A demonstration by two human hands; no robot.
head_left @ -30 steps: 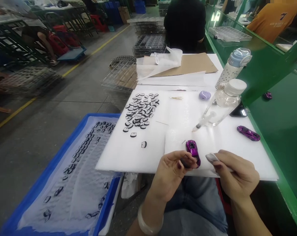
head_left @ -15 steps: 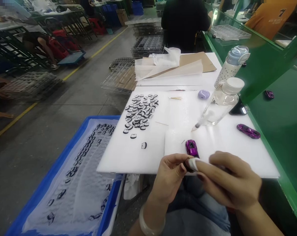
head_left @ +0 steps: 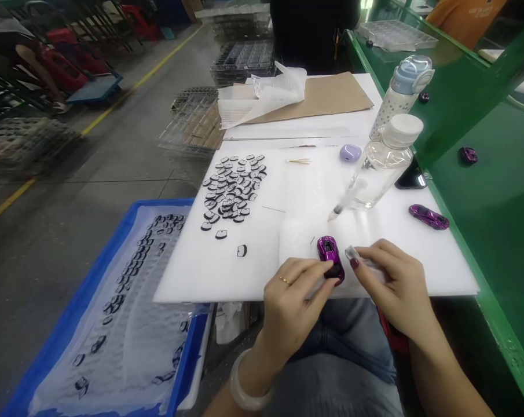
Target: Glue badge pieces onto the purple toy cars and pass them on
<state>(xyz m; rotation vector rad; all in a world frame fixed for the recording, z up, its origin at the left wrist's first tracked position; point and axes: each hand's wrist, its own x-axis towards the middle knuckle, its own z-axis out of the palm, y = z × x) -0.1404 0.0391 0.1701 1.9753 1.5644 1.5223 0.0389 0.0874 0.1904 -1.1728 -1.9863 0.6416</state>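
Note:
My left hand [head_left: 294, 298] pinches a small dark window piece [head_left: 332, 270] between thumb and fingertips, right at the near end of a shiny purple toy car [head_left: 329, 249]. Whether the piece touches the car, I cannot tell. The car lies on the white foam sheet near its front edge. Just to the right, my right hand [head_left: 394, 284] is closed on a crumpled white cloth [head_left: 352, 253], its corner sticking out past the fingertips. Many clear, black-edged window pieces [head_left: 231, 188] are scattered on the sheet's left side, with one single piece [head_left: 242, 251] nearer the front.
A clear bottle [head_left: 381, 162] has a brush-like tool [head_left: 342, 202] leaning by it. Behind are a dotted flask [head_left: 400, 92] and a purple case [head_left: 350, 153]. Another toy car [head_left: 429, 216] lies right. A blue tray [head_left: 88, 278] with more pieces stands lower left.
My hands have moved apart. My left hand has brought the dark piece down to the toy car, while my right hand has drawn away rightward with the cloth. The view has shifted slightly.

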